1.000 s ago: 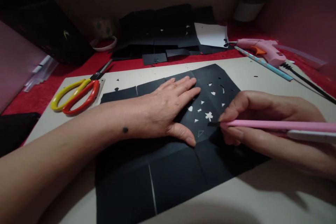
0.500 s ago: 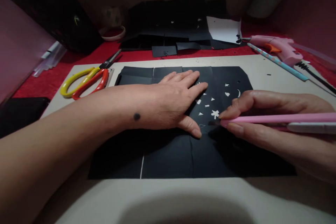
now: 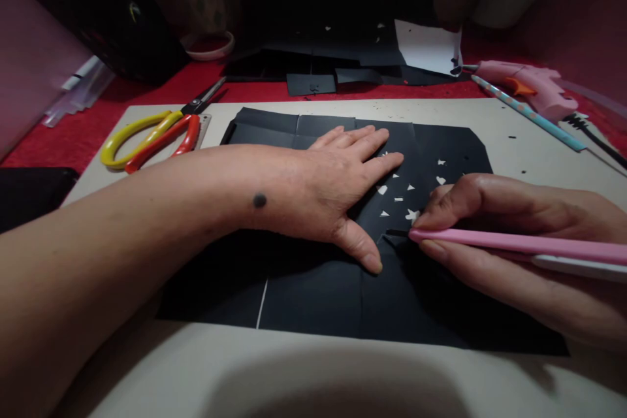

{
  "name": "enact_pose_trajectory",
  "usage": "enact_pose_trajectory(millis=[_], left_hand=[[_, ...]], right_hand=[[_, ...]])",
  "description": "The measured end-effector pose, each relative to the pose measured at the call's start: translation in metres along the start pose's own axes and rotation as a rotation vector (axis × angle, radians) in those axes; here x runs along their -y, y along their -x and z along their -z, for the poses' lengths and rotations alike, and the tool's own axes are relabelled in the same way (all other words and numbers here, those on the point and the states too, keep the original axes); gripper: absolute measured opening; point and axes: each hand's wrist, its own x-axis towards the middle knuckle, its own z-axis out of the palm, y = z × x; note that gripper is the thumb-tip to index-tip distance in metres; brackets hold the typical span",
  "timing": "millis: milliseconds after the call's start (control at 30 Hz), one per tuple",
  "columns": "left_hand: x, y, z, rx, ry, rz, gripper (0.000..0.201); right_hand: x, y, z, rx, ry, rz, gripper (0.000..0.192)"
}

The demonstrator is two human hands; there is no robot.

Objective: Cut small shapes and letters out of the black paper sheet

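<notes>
A sheet of black card (image 3: pixel 313 304) with fold lines lies on a pale board. Small shapes are cut through its right part, among them a star, a heart and triangles, with the pale board showing through. My left hand (image 3: pixel 343 183) rests flat on the card, fingers spread, left of the cut-outs. Pinched in my right hand (image 3: pixel 470 209) is a pink craft knife (image 3: pixel 494 241). Its dark blade points left and meets the card, or nearly so, by a faint outline near my left thumb. Part of the cut-outs is hidden behind my right hand.
Scissors (image 3: pixel 147 137) with yellow and red handles lie at the board's left. A pink glue gun (image 3: pixel 533 81) and a light-blue pencil-like stick (image 3: pixel 529 114) are at the back right. Black card pieces (image 3: pixel 313 26) and white paper (image 3: pixel 428 46) lie at the back on red cloth.
The knife blade has come down and left to the faint outline by my left thumb. My left hand stays flat on the card. The whole view has shifted and tilted a little.
</notes>
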Motion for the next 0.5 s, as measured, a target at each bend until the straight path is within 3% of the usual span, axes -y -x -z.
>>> enact_pose_trajectory(millis=[167, 500], left_hand=[[-0.0009, -0.0008, -0.0007, -0.006, 0.012, 0.023, 0.130], [0.0009, -0.0013, -0.0030, -0.023, 0.021, 0.000, 0.140]], right_hand=[[0.0095, -0.0033, -0.0001, 0.025, 0.017, -0.127, 0.015], [0.0036, -0.0009, -0.0005, 0.037, 0.028, -0.063, 0.013]])
